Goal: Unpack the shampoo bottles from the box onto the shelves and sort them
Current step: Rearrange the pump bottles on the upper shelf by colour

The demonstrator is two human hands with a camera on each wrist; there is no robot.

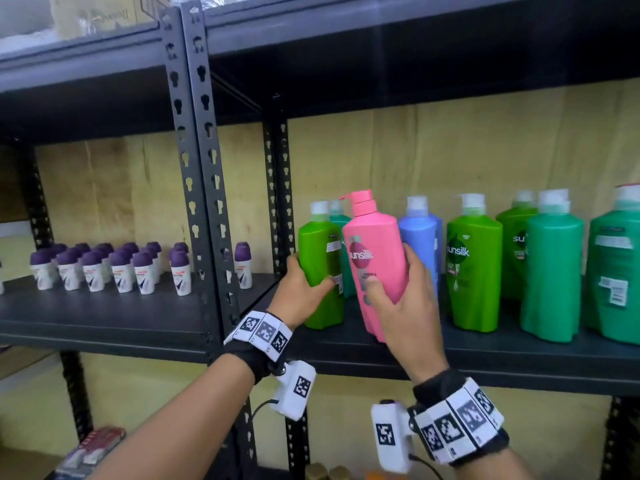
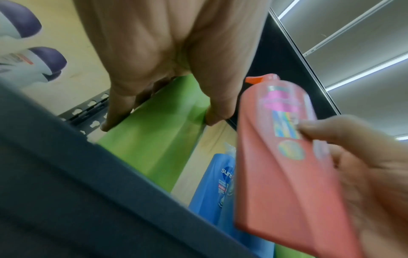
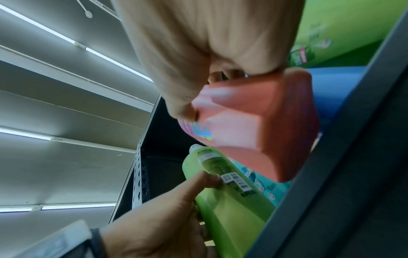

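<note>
A pink Sunsilk pump bottle [image 1: 375,258] [image 2: 284,174] [image 3: 256,125] leans slightly at the front of the dark shelf [image 1: 485,358]. My right hand [image 1: 398,292] grips its lower half, thumb on the label, fingers round the far side. Just left of it stands a light green bottle [image 1: 320,271] [image 2: 154,137] [image 3: 223,200], which my left hand [image 1: 304,285] [image 2: 154,97] holds by the sides. A teal bottle [image 1: 341,223] stands behind these two. Whether the pink bottle's base touches the shelf is unclear.
To the right stand blue bottles [image 1: 419,244], a green Sunsilk bottle [image 1: 474,265] and several darker green ones [image 1: 550,275]. The left bay holds several small purple-capped roll-ons [image 1: 114,268]. Perforated steel uprights [image 1: 201,188] divide the bays. An upper shelf [image 1: 381,46] hangs overhead.
</note>
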